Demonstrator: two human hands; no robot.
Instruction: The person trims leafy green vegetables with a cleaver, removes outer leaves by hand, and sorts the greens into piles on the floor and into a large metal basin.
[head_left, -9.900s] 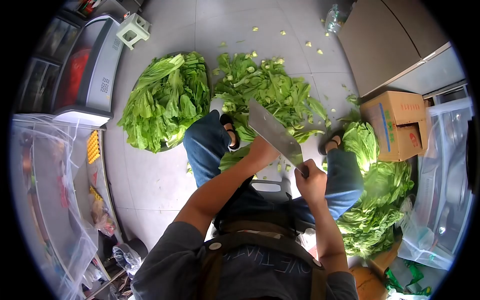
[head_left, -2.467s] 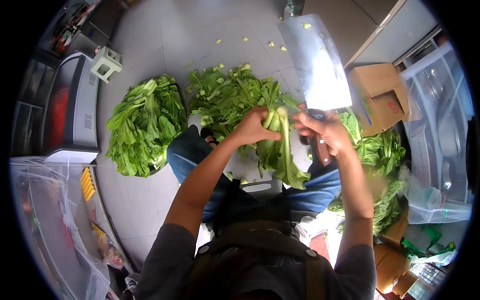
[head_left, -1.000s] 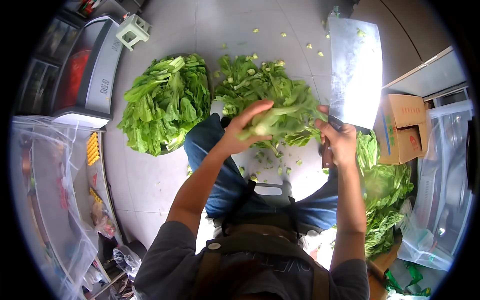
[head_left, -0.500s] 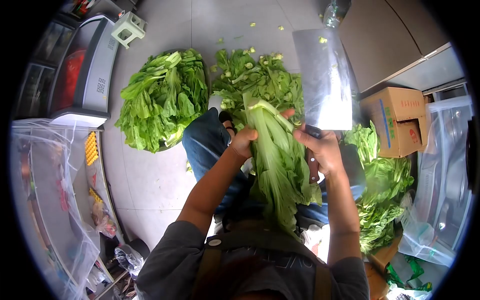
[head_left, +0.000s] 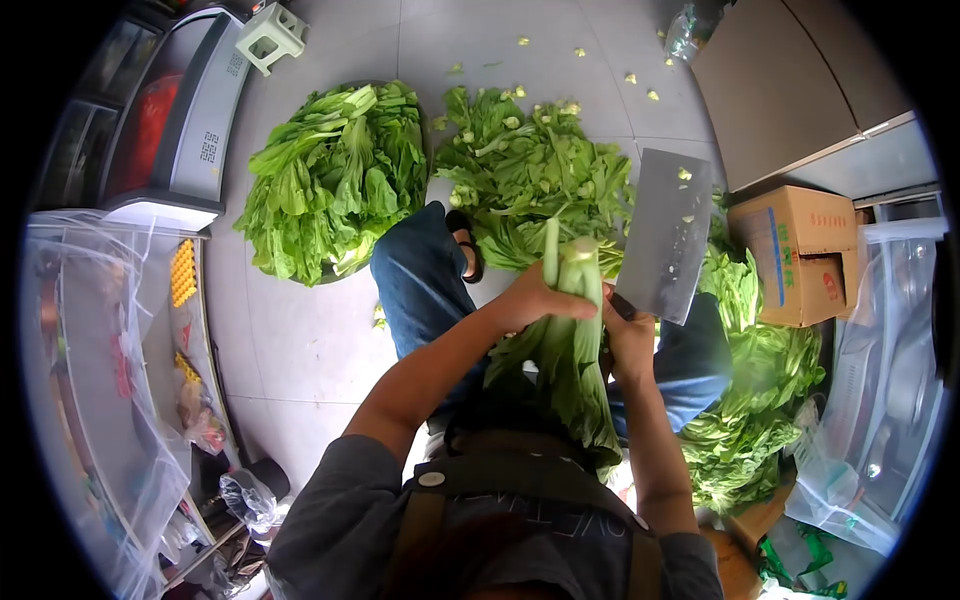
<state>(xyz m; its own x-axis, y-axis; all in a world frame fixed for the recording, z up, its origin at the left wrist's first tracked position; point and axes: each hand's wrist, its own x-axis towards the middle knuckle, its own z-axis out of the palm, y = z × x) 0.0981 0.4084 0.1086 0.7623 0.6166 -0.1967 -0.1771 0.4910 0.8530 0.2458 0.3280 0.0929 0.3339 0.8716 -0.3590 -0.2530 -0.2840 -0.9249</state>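
A leafy green [head_left: 582, 345] is held over the lap, its leaves hanging toward the dark apron [head_left: 500, 478] and its pale stalk end pointed away from the body. Its stalks are grasped in the left grip [head_left: 548, 300], with the thumb laid across them. It is judged light, stiff and crisp at the stalk, soft and easily torn at the leaves; slipperiness cannot be determined. Hold is best taken around the firm stalks, just below the pale end. The cleaver [head_left: 666, 240] is clenched in the right grip [head_left: 632, 345], just beside the stalks; whether the stalks are also touched by those fingers cannot be told. Scraps are noted on the blade, which is judged rigid and the heavier item, to be held by the handle only. Further greens [head_left: 765, 400] are heaped beside the right leg. Beyond the feet, a pile of loose leaves [head_left: 540, 180] is found on the floor [head_left: 310, 345], beside a larger leafy heap [head_left: 335, 185]. A cardboard box [head_left: 782, 250] and, farthest off, a stool [head_left: 272, 35] are recorded.
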